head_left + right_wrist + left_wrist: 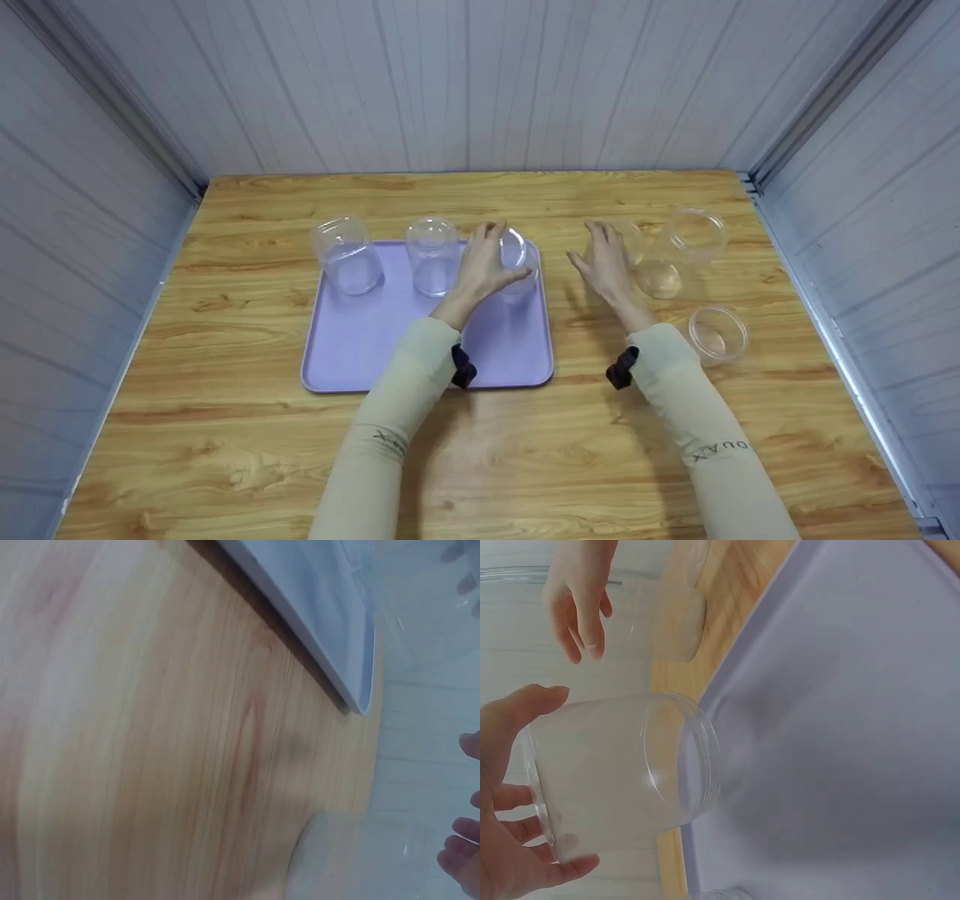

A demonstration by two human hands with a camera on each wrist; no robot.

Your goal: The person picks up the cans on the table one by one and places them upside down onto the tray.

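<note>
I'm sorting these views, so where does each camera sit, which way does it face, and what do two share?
Head: on the head, facing forward and down at the wooden table and purple tray; left hand, right hand and both forearms show.
Left wrist: on that wrist, facing a clear jar and the tray; parts of both hands show.
Right wrist: on that wrist, facing across the table toward the tray; parts of both hands show.
Shared: head and left wrist both show that jar.
</note>
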